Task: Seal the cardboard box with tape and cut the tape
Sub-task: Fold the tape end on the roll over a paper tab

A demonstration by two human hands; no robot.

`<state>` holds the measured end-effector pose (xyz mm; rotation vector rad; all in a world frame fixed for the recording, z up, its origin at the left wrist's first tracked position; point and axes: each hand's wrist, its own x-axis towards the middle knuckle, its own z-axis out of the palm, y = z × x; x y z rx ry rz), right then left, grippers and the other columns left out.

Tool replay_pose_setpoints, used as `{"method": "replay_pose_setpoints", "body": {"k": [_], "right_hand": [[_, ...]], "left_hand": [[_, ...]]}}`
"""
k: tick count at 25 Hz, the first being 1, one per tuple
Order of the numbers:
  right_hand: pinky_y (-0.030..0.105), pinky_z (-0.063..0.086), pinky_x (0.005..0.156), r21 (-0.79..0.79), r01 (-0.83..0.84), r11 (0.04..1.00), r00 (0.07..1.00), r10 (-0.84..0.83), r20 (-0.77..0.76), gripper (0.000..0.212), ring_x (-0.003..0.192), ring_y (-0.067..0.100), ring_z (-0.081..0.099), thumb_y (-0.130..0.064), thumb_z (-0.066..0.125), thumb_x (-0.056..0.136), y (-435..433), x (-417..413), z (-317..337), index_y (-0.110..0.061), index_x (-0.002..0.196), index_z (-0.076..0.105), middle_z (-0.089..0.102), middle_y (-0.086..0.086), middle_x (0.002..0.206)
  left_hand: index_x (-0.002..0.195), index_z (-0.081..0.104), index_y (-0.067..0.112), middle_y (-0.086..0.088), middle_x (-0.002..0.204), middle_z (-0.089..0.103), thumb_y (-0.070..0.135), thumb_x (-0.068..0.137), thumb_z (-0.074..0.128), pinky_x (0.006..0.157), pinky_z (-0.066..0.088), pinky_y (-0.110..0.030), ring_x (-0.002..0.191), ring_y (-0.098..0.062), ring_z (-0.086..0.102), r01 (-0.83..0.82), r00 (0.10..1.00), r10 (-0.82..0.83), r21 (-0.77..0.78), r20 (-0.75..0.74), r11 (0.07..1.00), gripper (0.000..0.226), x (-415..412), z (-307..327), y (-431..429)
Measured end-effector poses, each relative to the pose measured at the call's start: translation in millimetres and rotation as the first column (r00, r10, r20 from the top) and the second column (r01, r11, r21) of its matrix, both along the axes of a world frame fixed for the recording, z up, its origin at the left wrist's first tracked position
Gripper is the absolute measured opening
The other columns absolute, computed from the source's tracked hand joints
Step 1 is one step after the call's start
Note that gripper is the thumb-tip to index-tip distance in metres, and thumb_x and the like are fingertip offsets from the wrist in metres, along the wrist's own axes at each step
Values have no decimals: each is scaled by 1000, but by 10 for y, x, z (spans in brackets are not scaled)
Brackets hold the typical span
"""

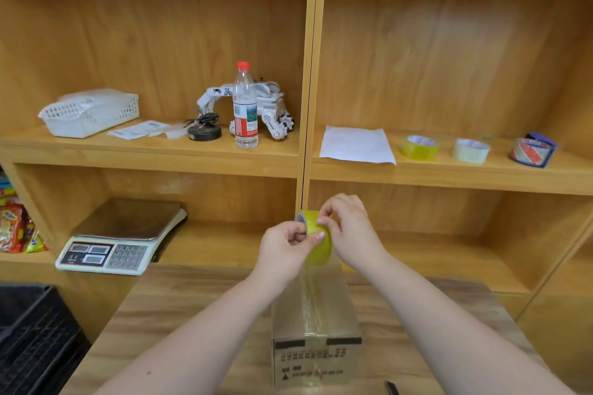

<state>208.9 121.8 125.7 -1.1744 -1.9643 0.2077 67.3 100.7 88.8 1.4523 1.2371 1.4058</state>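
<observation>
A closed cardboard box (333, 359) stands on the wooden table (179, 324) near the front edge. A clear strip of tape (308, 301) runs along its top seam and down its front face. The strip rises off the far end of the box to a yellow tape roll (321, 250), held in the air above it. My left hand (284, 252) grips the roll from the left, thumb on its face. My right hand (351, 231) holds it from the right, fingertips pinching at the roll's top. A dark object (392, 388), maybe a cutter, lies at the table's front right.
Wooden shelves stand behind the table. A scale (118, 237) sits lower left, and a black crate (35, 337) is left of the table. The upper shelf holds a white basket (90, 112), a water bottle (245, 106), a toy robot, a paper sheet (356, 144) and three tape rolls (470, 151).
</observation>
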Motion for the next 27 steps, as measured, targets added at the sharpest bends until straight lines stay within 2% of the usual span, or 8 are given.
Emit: {"method": "replay_pose_setpoints", "body": {"k": [5, 9, 16, 17, 18, 19, 22, 27], "right_hand": [[35, 39, 74, 74, -15, 997, 990, 4, 141, 20, 82, 23, 42, 1, 50, 84, 30, -21, 218, -17, 73, 50, 51, -2, 80], [25, 33, 73, 60, 6, 998, 999, -4, -32, 20, 84, 20, 44, 3, 47, 84, 36, -37, 386, -15, 75, 50, 52, -2, 80], [18, 32, 69, 34, 4, 999, 1000, -3, -27, 30, 83, 13, 43, 1, 48, 85, 95, -36, 801, -24, 70, 44, 50, -5, 80], [19, 32, 70, 62, 6, 998, 999, -4, -42, 30, 84, 15, 43, 3, 47, 85, 102, -27, 864, -22, 70, 44, 51, -2, 80], [19, 32, 70, 83, 12, 996, 999, -8, -53, 28, 84, 16, 43, 5, 46, 85, 107, -19, 926, -20, 71, 45, 52, -1, 80], [19, 32, 70, 101, 17, 995, 998, -11, -61, 26, 84, 17, 43, 5, 45, 85, 112, -15, 995, -17, 72, 46, 51, 0, 80], [13, 33, 70, 153, 9, 988, 998, 1, -63, 25, 82, 15, 43, 5, 44, 87, 118, -10, 1208, -16, 74, 46, 48, -6, 77], [9, 34, 67, 143, -50, 989, 998, 53, -15, 26, 77, -1, 45, 5, 46, 88, 75, -8, 1291, -17, 74, 47, 48, -9, 76]], "left_hand": [[78, 62, -11, -12, 64, 49, 45, 69, 76, 62, 34, -33, 61, -21, 41, 13, 1000, -13, -66, -6, 998, 59, -3, 203, 79], [62, 56, 3, -5, 58, 44, 51, 85, 64, 60, 38, -34, 58, -19, 41, 34, 999, -32, -68, 22, 997, 53, 32, 406, 101], [68, 57, -1, 12, 63, 44, 75, 84, 41, 56, 33, -33, 55, -14, 44, 278, 919, -236, 94, -316, 956, 79, 86, 580, 8], [66, 58, 3, -2, 55, 69, 62, 92, 43, 54, 38, -30, 52, -6, 48, 286, 920, -241, 110, -310, 952, 66, 92, 682, 10], [64, 59, 7, -10, 86, 61, 48, 98, 44, 51, 39, -21, 48, 3, 49, 296, 919, -250, 116, -305, 948, 55, 100, 776, 25], [68, 63, 5, -11, 72, 67, 42, 100, 44, 52, 43, -17, 49, 4, 54, 308, 922, -269, 108, -280, 945, 53, 98, 863, 40], [95, 66, -14, -12, 80, 79, 66, 90, 43, 83, 58, -46, 79, -32, 74, 320, 935, -310, 35, -170, 947, 84, 104, 936, 139], [92, 74, 2, -20, 88, 77, 68, 91, 36, 90, 58, -40, 90, -34, 75, 383, 923, -383, -190, 41, 904, 76, 84, 899, 104]]}}
